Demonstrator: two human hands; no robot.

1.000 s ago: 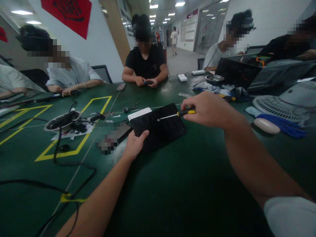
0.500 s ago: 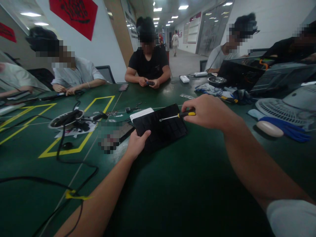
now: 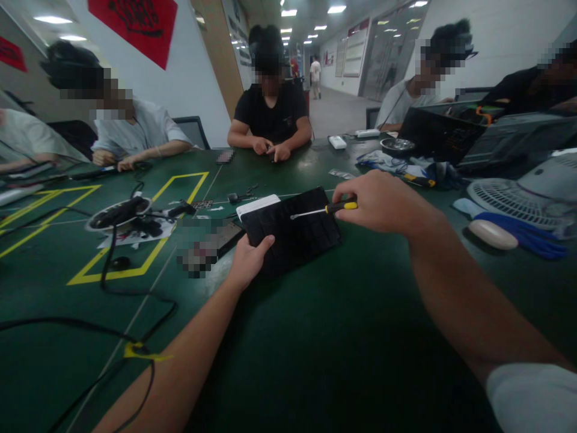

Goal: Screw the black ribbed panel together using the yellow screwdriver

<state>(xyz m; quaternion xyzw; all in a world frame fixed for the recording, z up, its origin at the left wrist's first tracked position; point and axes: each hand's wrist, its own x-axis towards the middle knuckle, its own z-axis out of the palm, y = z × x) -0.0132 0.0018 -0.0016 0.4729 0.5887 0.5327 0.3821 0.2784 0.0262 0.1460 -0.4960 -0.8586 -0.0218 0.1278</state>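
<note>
My left hand (image 3: 250, 260) grips the near left corner of a black, flat, tablet-like panel (image 3: 311, 225), thumb on top and the other fingers hidden beneath. Faint rectangular sections show on its dark face. My right hand (image 3: 376, 201) pinches the black-and-yellow handle of a screwdriver (image 3: 331, 208). The metal shaft points left over the panel, its tip above the upper middle; whether it touches cannot be made out. A white flat piece (image 3: 256, 205) sticks out behind the panel's far left edge. Left of the panel lies a partly blurred phone-like device (image 3: 228, 239).
A dish of black parts (image 3: 118, 213) and black cables (image 3: 135, 294) lie at left. At right are a fan (image 3: 518, 195), a blue glove (image 3: 532, 234), a pale mouse-shaped object (image 3: 492, 234) and an open computer case (image 3: 509, 138). Several people sit around the green table (image 3: 324, 337).
My hands, the panel and the screwdriver hold nearly the same pose. The view has shifted slightly. Across the table, a person's hands have lowered towards the tabletop.
</note>
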